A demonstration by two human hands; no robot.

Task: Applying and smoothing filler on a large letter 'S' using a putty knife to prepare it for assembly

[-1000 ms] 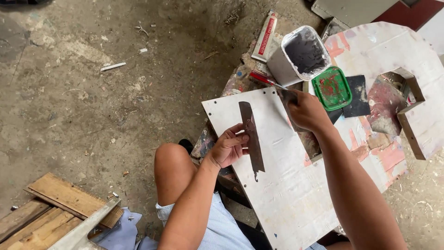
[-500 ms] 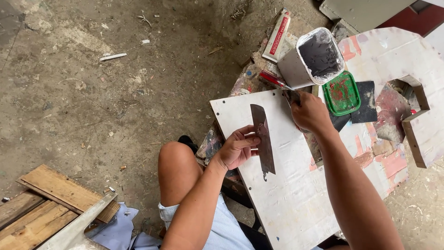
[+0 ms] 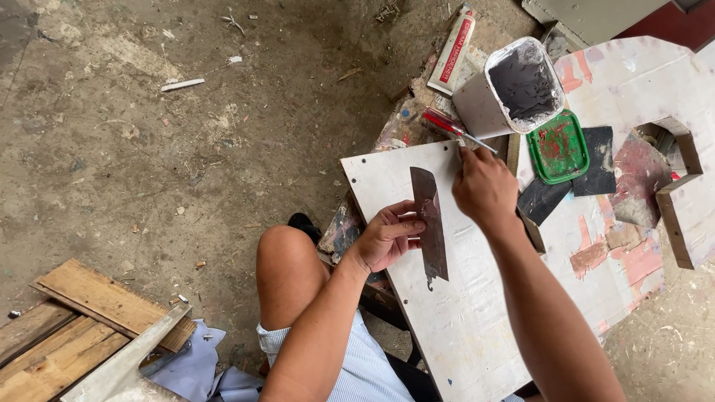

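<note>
My left hand (image 3: 387, 237) pinches the edge of a long dark metal blade (image 3: 430, 223) that lies on a white board (image 3: 462, 327) resting over my lap. My right hand (image 3: 484, 186) is closed, just right of the blade's far end, its fingers at the board's top edge. A red-handled screwdriver (image 3: 447, 126) lies right beyond those fingers; whether the hand grips it cannot be told. A white bucket (image 3: 514, 93) with dark contents stands behind it.
A green tray lid (image 3: 558, 145) and dark sandpaper sheets (image 3: 592, 160) lie on a paint-stained white panel (image 3: 640, 82) at the right. A tube (image 3: 456, 48) lies on the concrete floor. Wooden planks (image 3: 67, 335) and cloth sit at lower left.
The view has shifted slightly. My right hand has moved up toward the board's top edge near the screwdriver. The left hand keeps holding the blade.
</note>
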